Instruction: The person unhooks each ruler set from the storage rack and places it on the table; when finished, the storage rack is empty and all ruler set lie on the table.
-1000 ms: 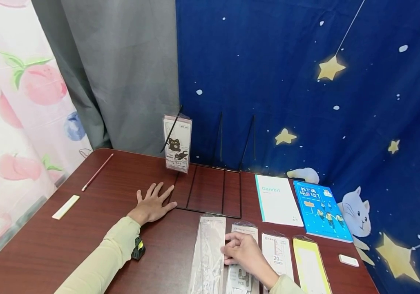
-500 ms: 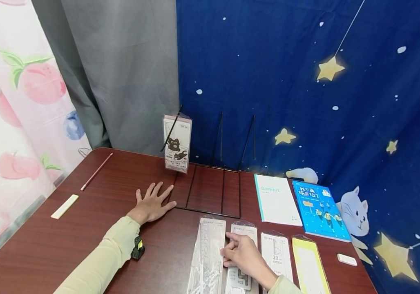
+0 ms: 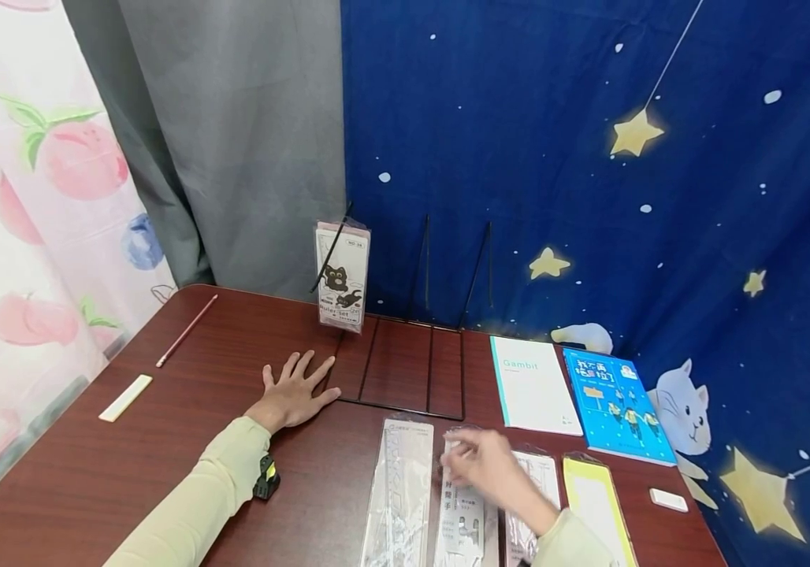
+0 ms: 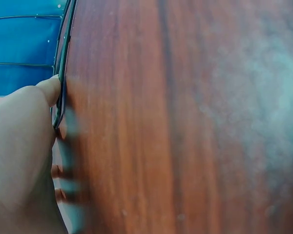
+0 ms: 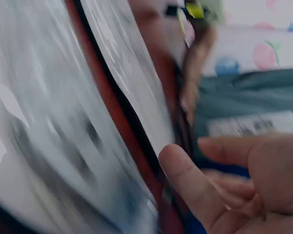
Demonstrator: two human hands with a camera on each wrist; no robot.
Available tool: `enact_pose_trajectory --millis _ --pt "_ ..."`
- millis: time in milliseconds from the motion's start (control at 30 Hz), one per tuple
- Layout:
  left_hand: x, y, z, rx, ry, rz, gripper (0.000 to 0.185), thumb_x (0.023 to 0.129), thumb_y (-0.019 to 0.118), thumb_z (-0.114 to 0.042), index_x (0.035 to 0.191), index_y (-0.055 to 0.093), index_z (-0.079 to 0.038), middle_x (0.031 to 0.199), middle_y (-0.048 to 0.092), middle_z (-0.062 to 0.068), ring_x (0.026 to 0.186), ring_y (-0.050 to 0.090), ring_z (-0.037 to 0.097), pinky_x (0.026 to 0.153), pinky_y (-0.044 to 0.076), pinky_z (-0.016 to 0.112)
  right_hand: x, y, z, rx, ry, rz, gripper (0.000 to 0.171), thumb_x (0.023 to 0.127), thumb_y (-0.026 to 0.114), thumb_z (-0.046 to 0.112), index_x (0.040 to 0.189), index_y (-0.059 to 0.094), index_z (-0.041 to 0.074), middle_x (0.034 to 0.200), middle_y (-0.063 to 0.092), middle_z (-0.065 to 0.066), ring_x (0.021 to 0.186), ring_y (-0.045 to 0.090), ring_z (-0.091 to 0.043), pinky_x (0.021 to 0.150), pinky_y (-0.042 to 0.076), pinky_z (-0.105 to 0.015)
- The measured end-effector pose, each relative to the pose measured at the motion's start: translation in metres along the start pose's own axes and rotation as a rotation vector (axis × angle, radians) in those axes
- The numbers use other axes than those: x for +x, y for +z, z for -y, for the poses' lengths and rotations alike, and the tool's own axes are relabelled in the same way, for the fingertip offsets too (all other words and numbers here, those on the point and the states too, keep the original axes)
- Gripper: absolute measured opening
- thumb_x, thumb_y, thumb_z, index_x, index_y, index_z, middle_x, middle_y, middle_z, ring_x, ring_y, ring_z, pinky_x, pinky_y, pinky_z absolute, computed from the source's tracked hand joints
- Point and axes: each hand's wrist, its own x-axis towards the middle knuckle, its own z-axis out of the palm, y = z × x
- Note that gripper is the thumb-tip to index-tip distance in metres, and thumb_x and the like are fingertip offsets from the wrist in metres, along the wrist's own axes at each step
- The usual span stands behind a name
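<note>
My left hand (image 3: 295, 398) lies on the table with its fingers spread. Its thumb (image 4: 50, 89) rests against the black wire rack (image 3: 412, 411), whose prongs stand up at the back. A packaged ruler set (image 3: 343, 277) hangs from the rack's left prong. Over the top of the second clear-bagged package (image 3: 460, 512) hovers my right hand (image 3: 490, 468), blurred and with bent fingers. In the right wrist view its thumb and index finger are apart, with nothing seen between them. To the left lies a clear-bagged ruler package (image 3: 399, 488).
Right of these lie a 20 cm ruler package (image 3: 543, 480) and a yellow-edged package (image 3: 598, 504). Farther back are a white Gambit notebook (image 3: 536, 386) and a blue book (image 3: 621, 405). An eraser (image 3: 669, 500), a pencil (image 3: 187, 331) and a pale strip (image 3: 125, 398) also lie around.
My right hand has come away from the gap between the two leftmost packages, moving up and slightly right. More print on the second package now shows. The left hand has stayed in place.
</note>
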Motion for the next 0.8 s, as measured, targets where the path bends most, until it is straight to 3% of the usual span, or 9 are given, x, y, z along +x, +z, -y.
enact_pose_trajectory --millis 67,167,300,400,467,800 --pt "0.0 -0.001 -0.001 -0.006 0.0 0.003 0.073 0.106 0.044 -0.058 0.167 0.023 -0.025 0.173 0.012 0.021 0.16 0.005 0.047 0.116 -0.005 0.082 0.015 -0.02 -0.001 -0.154 -0.061 -0.057 0.039 0.095 0.073 0.01 0.131 0.067 -0.003 0.103 0.078 -0.013 0.084 0.076 -0.022 0.071 0.063 -0.031" --pt "0.0 -0.002 0.0 -0.007 -0.003 0.005 0.073 0.105 0.044 -0.06 0.167 0.024 -0.025 0.173 0.013 0.021 0.16 0.005 0.047 0.116 -0.005 0.082 0.041 -0.047 -0.01 -0.413 -0.105 -0.107 0.044 0.096 0.075 0.022 0.136 0.067 0.004 0.127 0.073 -0.013 0.113 0.072 -0.029 0.093 0.06 -0.043" --pt "0.001 0.0 -0.001 -0.007 0.004 -0.001 0.074 0.105 0.045 -0.061 0.166 0.025 -0.025 0.173 0.014 0.021 0.16 0.006 0.048 0.115 -0.004 0.082 0.071 -0.064 -0.027 -0.609 -0.084 0.007 0.077 0.097 0.073 0.04 0.157 0.044 0.003 0.164 0.042 -0.018 0.154 0.038 -0.037 0.121 0.036 -0.055" --pt "0.002 0.005 0.001 -0.005 0.009 -0.004 0.074 0.105 0.044 -0.061 0.167 0.025 -0.026 0.173 0.014 0.021 0.16 0.006 0.047 0.116 -0.004 0.082 0.086 -0.062 -0.037 -0.613 -0.037 0.109 0.094 0.095 0.073 0.05 0.163 0.028 0.003 0.172 0.023 -0.016 0.161 0.02 -0.035 0.126 0.027 -0.056" --pt "0.003 0.007 0.002 -0.004 0.007 -0.003 0.074 0.105 0.044 -0.062 0.167 0.024 -0.027 0.173 0.014 0.02 0.16 0.006 0.047 0.116 -0.004 0.082 0.093 -0.059 -0.041 -0.603 -0.019 0.132 0.099 0.093 0.074 0.053 0.164 0.026 0.003 0.173 0.02 -0.015 0.162 0.017 -0.034 0.127 0.025 -0.055" --pt "-0.002 -0.005 -0.004 -0.008 -0.003 0.016 0.075 0.104 0.043 -0.064 0.166 0.026 -0.025 0.172 0.015 0.022 0.159 0.008 0.048 0.116 -0.002 0.081 0.104 -0.051 -0.046 -0.62 -0.004 0.123 0.098 0.09 0.074 0.057 0.162 0.033 0.004 0.172 0.025 -0.014 0.154 0.034 -0.04 0.122 0.035 -0.055"
